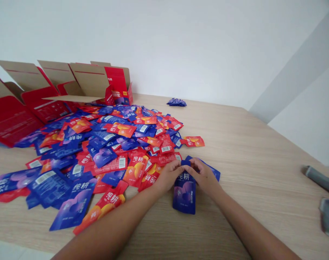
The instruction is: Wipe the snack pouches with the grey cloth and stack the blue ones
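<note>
Near the table's front, a blue pouch point(184, 196) with a purple fruit picture hangs from its narrow top end between my two hands. My left hand point(168, 175) pinches that end from the left, and my right hand point(204, 175) pinches it from the right. Another blue pouch point(214, 172) lies flat on the table, partly hidden behind my right hand. To the left spreads a large heap of red and blue pouches point(102, 155). A red pouch point(195, 141) lies at the heap's right edge.
Open red cardboard boxes point(47, 103) stand behind the heap at the back left. A small stack of blue pouches point(176, 102) sits near the wall. Grey objects point(323, 180) are at the far right of the wooden table point(248, 151).
</note>
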A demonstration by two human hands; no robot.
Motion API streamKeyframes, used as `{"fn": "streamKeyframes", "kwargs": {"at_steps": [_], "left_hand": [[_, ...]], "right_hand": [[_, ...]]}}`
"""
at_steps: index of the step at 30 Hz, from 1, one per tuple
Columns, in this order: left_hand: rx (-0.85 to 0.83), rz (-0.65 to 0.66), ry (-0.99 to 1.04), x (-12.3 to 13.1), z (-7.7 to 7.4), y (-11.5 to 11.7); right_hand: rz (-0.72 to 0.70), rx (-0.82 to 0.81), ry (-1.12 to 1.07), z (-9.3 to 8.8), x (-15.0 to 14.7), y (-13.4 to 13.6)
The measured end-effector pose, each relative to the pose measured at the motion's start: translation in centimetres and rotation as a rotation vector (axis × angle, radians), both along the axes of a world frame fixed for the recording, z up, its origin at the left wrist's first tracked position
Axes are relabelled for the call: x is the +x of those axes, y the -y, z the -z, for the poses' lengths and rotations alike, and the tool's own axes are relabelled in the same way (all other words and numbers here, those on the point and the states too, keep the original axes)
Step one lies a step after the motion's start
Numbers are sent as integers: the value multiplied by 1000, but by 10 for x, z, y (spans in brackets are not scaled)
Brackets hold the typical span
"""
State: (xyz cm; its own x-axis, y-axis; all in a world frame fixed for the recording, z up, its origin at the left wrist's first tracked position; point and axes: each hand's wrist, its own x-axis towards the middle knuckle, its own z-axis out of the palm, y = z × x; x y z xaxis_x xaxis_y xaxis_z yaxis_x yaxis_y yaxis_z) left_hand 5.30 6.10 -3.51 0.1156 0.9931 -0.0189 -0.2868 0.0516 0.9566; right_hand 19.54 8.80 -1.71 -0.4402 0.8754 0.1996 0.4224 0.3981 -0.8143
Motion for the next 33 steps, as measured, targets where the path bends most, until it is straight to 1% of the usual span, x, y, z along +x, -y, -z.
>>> {"fn": "streamKeyframes", "kwargs": {"at_steps": [3, 8, 11, 13, 14, 16, 18, 19, 21, 23, 25, 27, 30, 32, 33], "left_hand": [[-29, 58, -7, 5, 0, 2], [-18, 183, -14, 12, -6, 4], [0, 219, -65, 11, -3, 4], [-12, 189, -113, 9, 2, 3], [-22, 163, -148, 7, 5, 2], [-44, 101, -229, 4, 10, 1], [-54, 41, -286, 2, 12, -2], [-57, 17, -297, 1, 12, -3], [-66, -8, -285, 1, 11, -5], [-85, 4, -251, 0, 10, -6], [-101, 13, -241, 0, 9, -8], [-102, -15, -260, 0, 9, -8], [-89, -89, -304, 0, 9, -6], [-15, -145, -342, 0, 7, -1], [53, -186, -373, 0, 4, 2]], "right_hand": [[11, -18, -51, 4, 8, 0], [47, 62, -6, 5, 19, 6], [75, 75, 49, 2, 25, 2], [117, 121, 90, 1, 31, -5], [141, 170, 116, 2, 34, -10], [197, 289, 204, 6, 42, -21], [223, 341, 326, 13, 47, -30], [229, 327, 378, 16, 49, -34], [219, 241, 438, 22, 51, -37], [207, 120, 430, 23, 51, -36], [202, 19, 364, 22, 50, -34], [205, -41, 245, 18, 49, -32], [243, -127, -24, 10, 48, -29], [264, -235, -209, 3, 46, -26], [257, -301, -285, 0, 44, -24]]}}
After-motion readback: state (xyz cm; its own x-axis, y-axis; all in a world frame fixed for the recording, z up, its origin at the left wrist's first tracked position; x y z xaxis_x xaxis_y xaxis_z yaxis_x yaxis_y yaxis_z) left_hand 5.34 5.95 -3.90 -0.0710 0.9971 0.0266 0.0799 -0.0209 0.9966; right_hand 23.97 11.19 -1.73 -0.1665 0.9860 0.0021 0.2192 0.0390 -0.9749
